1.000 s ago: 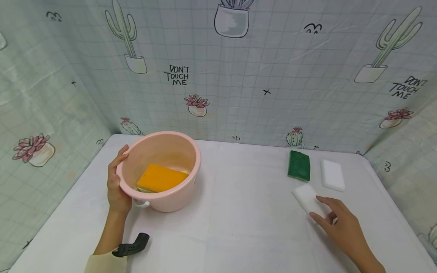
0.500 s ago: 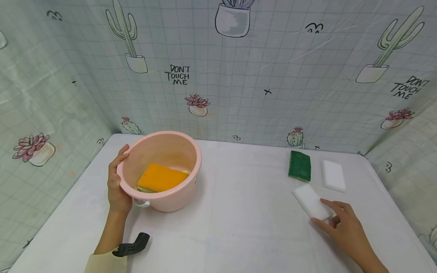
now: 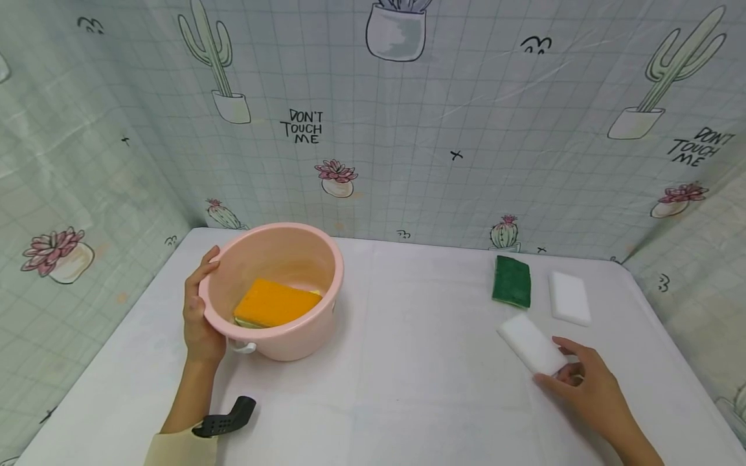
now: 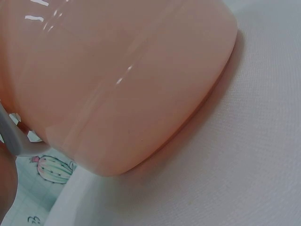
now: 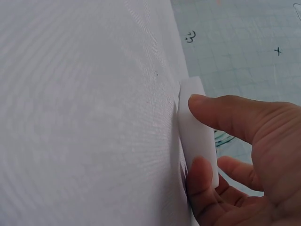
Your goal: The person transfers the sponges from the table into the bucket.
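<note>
My left hand [image 3: 201, 314] grips the left rim of a pink plastic bucket [image 3: 297, 346], fingers over the edge. In the left wrist view the bucket's outer wall [image 4: 141, 84] fills the upper left. Inside the bucket lies an orange sponge [image 3: 278, 304] with a pale green underside. At the right, my right hand [image 3: 588, 385] pinches the near end of a white sponge [image 3: 530, 343] between thumb and fingers. The right wrist view has the thumb on one side of this white block [image 5: 194, 127] and fingertips at its lower end, close to the tabletop.
Behind the held sponge lie a dark green scouring pad [image 3: 511, 282] and a second white sponge [image 3: 569, 298]. All stand on a white-covered table [image 3: 408, 362]. A patterned curtain [image 3: 396, 129] encloses the back and both sides.
My right hand has shifted slightly to the right along the white sponge, its fingers now nearer the sponge's near end. The left hand and bucket have stayed put.
</note>
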The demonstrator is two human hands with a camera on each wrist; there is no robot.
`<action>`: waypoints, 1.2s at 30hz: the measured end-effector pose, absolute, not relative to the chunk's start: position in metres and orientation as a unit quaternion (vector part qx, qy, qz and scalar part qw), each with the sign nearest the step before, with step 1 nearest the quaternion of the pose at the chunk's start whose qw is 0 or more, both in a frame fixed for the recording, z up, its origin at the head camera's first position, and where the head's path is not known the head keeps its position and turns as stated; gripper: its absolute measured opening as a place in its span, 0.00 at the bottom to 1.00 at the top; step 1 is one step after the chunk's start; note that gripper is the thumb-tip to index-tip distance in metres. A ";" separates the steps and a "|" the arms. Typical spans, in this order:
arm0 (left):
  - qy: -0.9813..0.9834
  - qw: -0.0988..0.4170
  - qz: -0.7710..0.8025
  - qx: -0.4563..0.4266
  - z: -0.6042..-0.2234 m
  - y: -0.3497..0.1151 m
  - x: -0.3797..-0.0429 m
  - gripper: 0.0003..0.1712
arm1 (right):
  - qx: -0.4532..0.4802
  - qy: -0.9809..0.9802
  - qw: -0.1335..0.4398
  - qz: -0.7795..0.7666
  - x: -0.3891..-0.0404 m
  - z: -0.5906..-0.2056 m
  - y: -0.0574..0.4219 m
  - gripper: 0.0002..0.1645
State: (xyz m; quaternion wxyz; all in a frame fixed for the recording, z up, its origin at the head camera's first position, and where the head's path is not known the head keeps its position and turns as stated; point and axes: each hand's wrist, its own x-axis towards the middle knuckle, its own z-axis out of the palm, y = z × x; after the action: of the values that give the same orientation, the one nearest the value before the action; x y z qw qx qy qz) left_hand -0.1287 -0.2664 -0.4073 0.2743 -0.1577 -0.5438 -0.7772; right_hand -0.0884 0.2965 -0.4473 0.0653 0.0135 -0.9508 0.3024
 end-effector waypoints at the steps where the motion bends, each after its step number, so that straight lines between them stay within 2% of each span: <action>1: -0.545 0.275 -0.777 -0.158 -0.407 -0.266 -0.129 0.27 | 0.007 -0.951 0.060 0.302 -0.088 -0.447 0.297 0.46; 22: -0.550 0.275 -0.773 -0.156 -0.407 -0.265 -0.129 0.27 | -0.018 -0.945 0.005 0.326 -0.092 -0.426 0.281 0.44; 36: -0.548 0.274 -0.776 -0.153 -0.407 -0.266 -0.128 0.27 | 0.043 -0.938 0.075 0.336 -0.102 -0.403 0.254 0.33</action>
State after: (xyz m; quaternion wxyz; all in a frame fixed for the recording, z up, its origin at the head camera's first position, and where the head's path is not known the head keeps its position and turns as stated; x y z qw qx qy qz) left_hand -0.1282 -0.2658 -0.4065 0.2736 -0.1534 -0.5476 -0.7758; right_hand -0.1020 0.2545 -0.4026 0.0749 0.0429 -0.9379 0.3360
